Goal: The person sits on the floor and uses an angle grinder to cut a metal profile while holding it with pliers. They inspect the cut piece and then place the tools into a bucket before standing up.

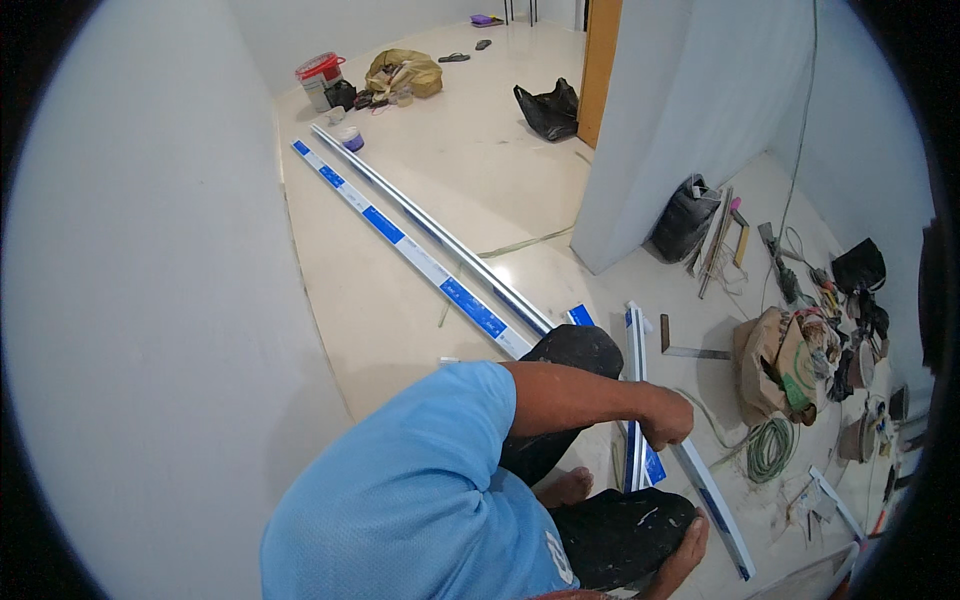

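My left hand (667, 417) is closed in a fist over the upper end of a white metal profile (718, 512), and what its fingers hold is hidden. That profile slants down to the right on the floor. Beside the fist, another blue-and-white metal profile (635, 350) runs up and down the view, partly behind my arm. My right hand (688, 552) rests along the outer side of my bent knee, its fingers stretched out and nothing visible in them. Two long profiles lie to the far left: one with blue film (385, 225) and a shiny bare one (450, 245).
A metal square (695, 352), a coiled hose or cable (770, 450) and a brown paper sack (760, 365) lie to the right, near scattered tools. A wall corner (600, 255) juts in ahead. Farther off are a red-rimmed bucket (320, 80) and a black plastic bag (550, 108).
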Motion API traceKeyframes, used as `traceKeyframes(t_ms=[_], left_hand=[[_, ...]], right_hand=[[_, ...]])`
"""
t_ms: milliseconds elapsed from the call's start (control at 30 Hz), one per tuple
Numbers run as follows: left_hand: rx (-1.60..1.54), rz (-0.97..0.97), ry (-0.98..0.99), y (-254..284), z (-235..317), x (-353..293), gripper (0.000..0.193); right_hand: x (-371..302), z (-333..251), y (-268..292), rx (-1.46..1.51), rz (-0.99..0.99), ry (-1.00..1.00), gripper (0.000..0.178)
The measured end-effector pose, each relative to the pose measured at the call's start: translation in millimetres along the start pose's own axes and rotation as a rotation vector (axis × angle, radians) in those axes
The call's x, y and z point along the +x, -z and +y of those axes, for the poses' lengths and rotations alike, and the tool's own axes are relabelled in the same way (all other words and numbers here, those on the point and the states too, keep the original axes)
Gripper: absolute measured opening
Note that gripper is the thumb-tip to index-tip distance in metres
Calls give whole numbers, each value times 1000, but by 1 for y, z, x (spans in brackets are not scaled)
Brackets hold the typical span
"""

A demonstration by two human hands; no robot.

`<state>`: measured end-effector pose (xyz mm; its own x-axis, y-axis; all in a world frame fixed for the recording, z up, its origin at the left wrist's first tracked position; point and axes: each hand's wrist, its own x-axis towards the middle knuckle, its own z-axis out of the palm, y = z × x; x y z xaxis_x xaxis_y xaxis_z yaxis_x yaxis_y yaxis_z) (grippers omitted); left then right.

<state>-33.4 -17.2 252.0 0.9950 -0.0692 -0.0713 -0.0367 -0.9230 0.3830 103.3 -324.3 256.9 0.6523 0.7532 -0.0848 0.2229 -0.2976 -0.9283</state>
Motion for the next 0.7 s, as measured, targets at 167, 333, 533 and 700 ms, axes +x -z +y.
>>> traceKeyframes(t_ms=[167,333,533,700], left_hand=[[-120,245,-8,-6,-1,3,13],[26,298,93,-24,-13,0,15],[27,213,107,-2,-4,3,22],[-23,199,108,-1,0,-1,22]], right_hand=[[-2,5,-1,-174,86,64,53],[-9,-14,-12,-338,168,102,51],[-12,-21,-14,-256,242,30,48],[-13,-17,-13,-288,260,61,50]])
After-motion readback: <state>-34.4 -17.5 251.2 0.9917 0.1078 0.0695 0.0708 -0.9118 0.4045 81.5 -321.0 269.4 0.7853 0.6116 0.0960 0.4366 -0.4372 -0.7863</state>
